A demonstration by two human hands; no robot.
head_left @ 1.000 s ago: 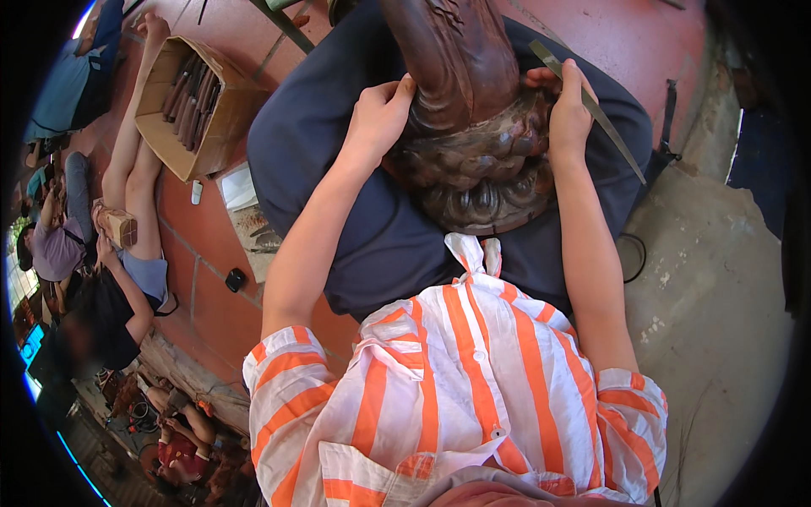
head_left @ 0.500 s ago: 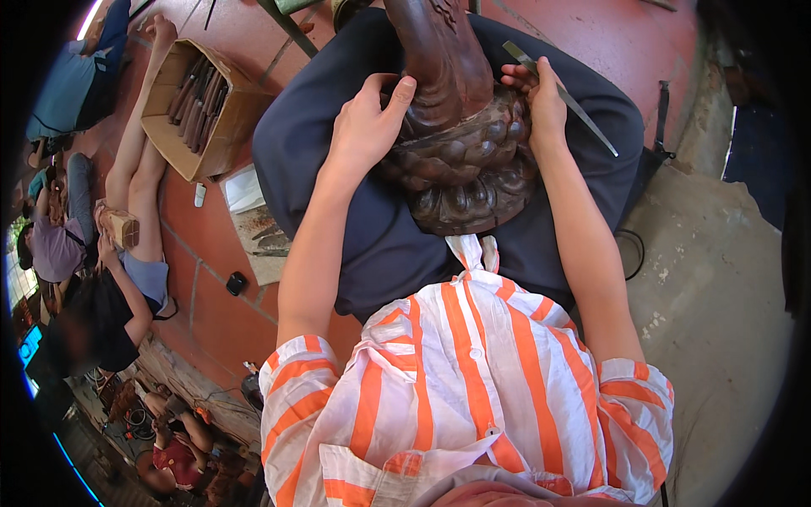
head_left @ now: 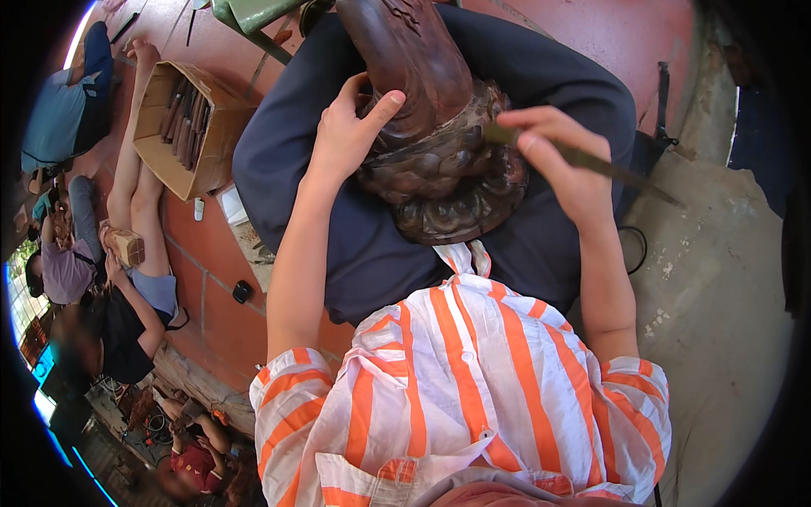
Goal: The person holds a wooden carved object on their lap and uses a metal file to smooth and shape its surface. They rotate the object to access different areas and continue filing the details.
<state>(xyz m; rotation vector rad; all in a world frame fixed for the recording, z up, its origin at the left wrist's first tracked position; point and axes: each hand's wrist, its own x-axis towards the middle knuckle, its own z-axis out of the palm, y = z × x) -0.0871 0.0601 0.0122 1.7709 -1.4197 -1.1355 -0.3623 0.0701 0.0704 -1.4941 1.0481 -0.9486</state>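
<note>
Between my legs stands a dark brown wood carving [head_left: 448, 160], with a thick smooth upper part over a knobbly, lobed base. My left hand [head_left: 346, 139] holds its left side; the thumb is spread and the other fingertips are hidden behind the wood. A long, thin metal file [head_left: 621, 173], blurred by motion, is gripped in my right hand [head_left: 570, 156]. One end of the file is at the carving's right side, while its narrow end points away to the lower right. Whether it touches the wood, I cannot tell.
A cardboard box [head_left: 203, 89] of brown-handled tools stands on the red tiles at left, near a small black case [head_left: 242, 291]. A person [head_left: 127, 325] sits at left with a pale wood block [head_left: 127, 248]. Beyond are other people. A green stool [head_left: 253, 13] stands ahead.
My right hand has swung the file from beside the carving across to its upper right side, turning it. The carving has shifted slightly left in view, with my left hand still on it.
</note>
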